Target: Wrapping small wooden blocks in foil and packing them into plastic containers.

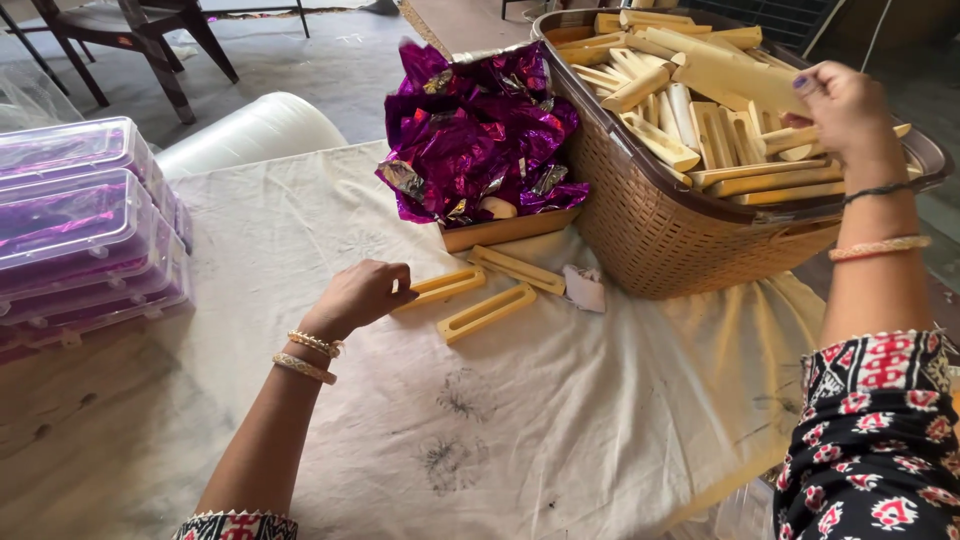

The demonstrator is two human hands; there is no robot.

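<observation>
While my left hand point(358, 295) rests on the cream cloth point(560, 420), its fingers are curled over and pinching the near end of a yellow slotted frame point(442, 287), which lies flat on the cloth and runs away from my fingertips. Just past that piece lie two more of the same kind: one point(486, 312) a little nearer to me and one point(518, 269) beyond it, all three close together but each flat on the cloth. A small scrap of white paper point(585, 288) sits just beyond them, against the foot of the woven basket point(660, 235).

My right hand point(840, 105) is up over the basket, fingers bent down among the pale wooden pieces point(680, 110) heaped inside; I cannot tell whether they have closed on any one piece. Between my two hands, touching the basket's side, stands a shallow box point(505, 230) filled with crumpled purple foil point(470, 135).

Well out beyond my left hand, a stack of clear plastic cases point(80, 225) with purple contents sits at the cloth's far edge, and a white roll point(250, 130) lies behind it.
</observation>
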